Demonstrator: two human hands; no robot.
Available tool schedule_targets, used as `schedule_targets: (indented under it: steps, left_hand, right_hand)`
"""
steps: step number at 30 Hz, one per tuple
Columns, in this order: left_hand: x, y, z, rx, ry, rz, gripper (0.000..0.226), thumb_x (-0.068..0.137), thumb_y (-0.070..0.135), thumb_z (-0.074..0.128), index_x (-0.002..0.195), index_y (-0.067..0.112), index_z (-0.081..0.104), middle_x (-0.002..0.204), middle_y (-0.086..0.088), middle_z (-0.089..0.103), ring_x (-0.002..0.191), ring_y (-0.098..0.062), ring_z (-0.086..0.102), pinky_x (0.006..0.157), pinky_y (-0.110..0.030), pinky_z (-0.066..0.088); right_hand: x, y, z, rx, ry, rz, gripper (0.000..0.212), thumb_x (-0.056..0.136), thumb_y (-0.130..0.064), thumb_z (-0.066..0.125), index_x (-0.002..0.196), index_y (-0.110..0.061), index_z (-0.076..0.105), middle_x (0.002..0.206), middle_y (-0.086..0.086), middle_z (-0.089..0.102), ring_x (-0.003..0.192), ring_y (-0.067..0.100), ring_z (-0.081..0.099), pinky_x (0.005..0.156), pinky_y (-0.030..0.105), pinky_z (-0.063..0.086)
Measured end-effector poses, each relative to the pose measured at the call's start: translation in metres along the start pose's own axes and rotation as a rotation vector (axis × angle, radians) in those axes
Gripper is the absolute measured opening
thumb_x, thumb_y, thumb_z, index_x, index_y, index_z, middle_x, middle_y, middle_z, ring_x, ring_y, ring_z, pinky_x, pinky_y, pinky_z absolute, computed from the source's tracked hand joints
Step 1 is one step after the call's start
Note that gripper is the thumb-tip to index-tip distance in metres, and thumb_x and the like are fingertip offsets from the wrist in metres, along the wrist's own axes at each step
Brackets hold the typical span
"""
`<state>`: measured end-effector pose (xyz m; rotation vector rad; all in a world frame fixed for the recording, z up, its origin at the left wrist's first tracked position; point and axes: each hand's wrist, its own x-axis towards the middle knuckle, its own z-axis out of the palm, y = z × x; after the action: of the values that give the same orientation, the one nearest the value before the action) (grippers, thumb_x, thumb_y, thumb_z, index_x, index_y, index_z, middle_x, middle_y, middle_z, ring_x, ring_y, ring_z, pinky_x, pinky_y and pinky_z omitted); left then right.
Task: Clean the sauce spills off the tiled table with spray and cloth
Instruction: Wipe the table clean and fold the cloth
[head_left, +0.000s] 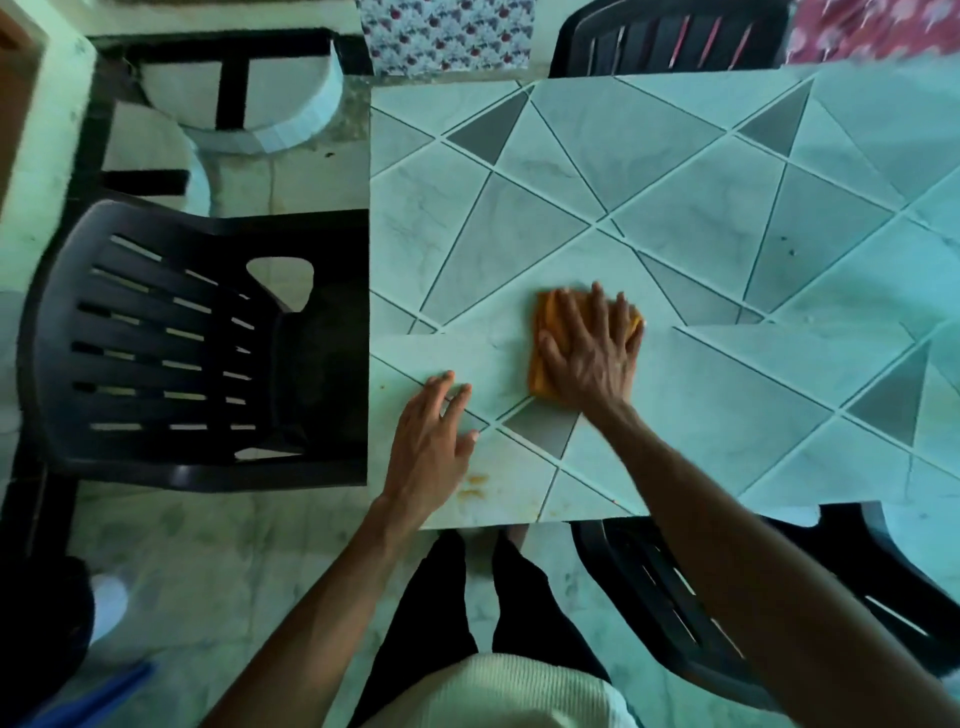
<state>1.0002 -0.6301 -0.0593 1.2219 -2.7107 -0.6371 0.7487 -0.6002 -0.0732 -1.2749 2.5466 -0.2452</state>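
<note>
- Near the table's (701, 208) front edge, her right hand (592, 348) is pressing the orange cloth (540, 374) flat, fingers spread.
- Left hand (431, 447) is resting open alongside.
- Sauce stain (471, 486) is remaining at the edge; I'm seeing no spray bottle.

A black plastic chair with a slatted back (171, 343) stands at the left on a pale, marbled tiled floor (208, 571), a second black chair (670, 41) shows its slatted back at the top edge, and a third black chair (675, 597) stands at the lower right. At the upper left a round, pale tiled structure (291, 114) sits behind black bars, beside a white fabric with a small red floral print (447, 36); a red patterned fabric (872, 31) fills the top right corner. In the bottom left corner lie a blurred blue object (93, 701) and, just above it, a white object (109, 597), neither clear enough to name.
</note>
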Motion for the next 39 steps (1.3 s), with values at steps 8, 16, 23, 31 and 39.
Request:
schedule_targets:
  steps: [8, 16, 23, 31, 39]
  left_hand:
    - [0.006, 0.010, 0.001, 0.004, 0.070, -0.072, 0.048, 0.083, 0.033, 0.066, 0.127, 0.018, 0.058, 0.143, -0.006, 0.048, 0.130, -0.026, 0.047, 0.105, -0.040, 0.041]
    - [0.007, 0.009, 0.001, 0.033, 0.049, -0.081, 0.049, 0.084, 0.035, 0.068, 0.129, 0.020, 0.056, 0.144, -0.004, 0.045, 0.132, -0.025, 0.045, 0.105, -0.042, 0.040]
    - [0.005, 0.005, -0.001, 0.007, 0.055, -0.065, 0.048, 0.085, 0.032, 0.069, 0.129, 0.018, 0.057, 0.144, -0.005, 0.046, 0.131, -0.025, 0.045, 0.105, -0.041, 0.039]
    - [-0.024, -0.037, -0.019, 0.012, 0.121, -0.051, 0.046, 0.085, 0.020, 0.066, 0.128, 0.008, 0.058, 0.138, -0.012, 0.051, 0.126, -0.030, 0.050, 0.106, -0.042, 0.042]
    - [-0.052, -0.077, -0.034, -0.021, 0.041, 0.003, 0.055, 0.086, 0.024, 0.067, 0.136, 0.008, 0.052, 0.146, -0.010, 0.044, 0.132, -0.028, 0.045, 0.111, -0.039, 0.038]
  right_hand:
    - [-0.059, 0.010, 0.004, -0.059, 0.007, -0.159, 0.068, 0.097, -0.067, 0.033, 0.158, -0.043, 0.017, 0.169, 0.002, 0.010, 0.155, 0.033, 0.001, 0.122, 0.059, 0.006]
    - [-0.139, 0.124, -0.020, -0.112, -0.056, -0.048, 0.068, 0.095, -0.069, 0.030, 0.157, -0.043, 0.020, 0.169, -0.003, 0.010, 0.156, 0.030, 0.002, 0.121, 0.060, 0.011]
    - [-0.156, 0.078, -0.005, -0.147, -0.060, 0.003, 0.072, 0.095, -0.065, 0.031, 0.159, -0.040, 0.013, 0.170, 0.002, 0.001, 0.155, 0.033, -0.005, 0.122, 0.059, 0.006]
    - [-0.179, -0.058, 0.033, -0.062, -0.114, -0.352, 0.066, 0.098, -0.064, 0.037, 0.158, -0.040, 0.021, 0.169, 0.003, 0.013, 0.155, 0.034, 0.005, 0.121, 0.061, 0.010]
    - [-0.162, 0.041, 0.000, -0.016, -0.067, 0.192, 0.076, 0.089, -0.070, 0.025, 0.158, -0.043, 0.014, 0.170, -0.005, 0.000, 0.155, 0.026, -0.008, 0.122, 0.059, 0.002]
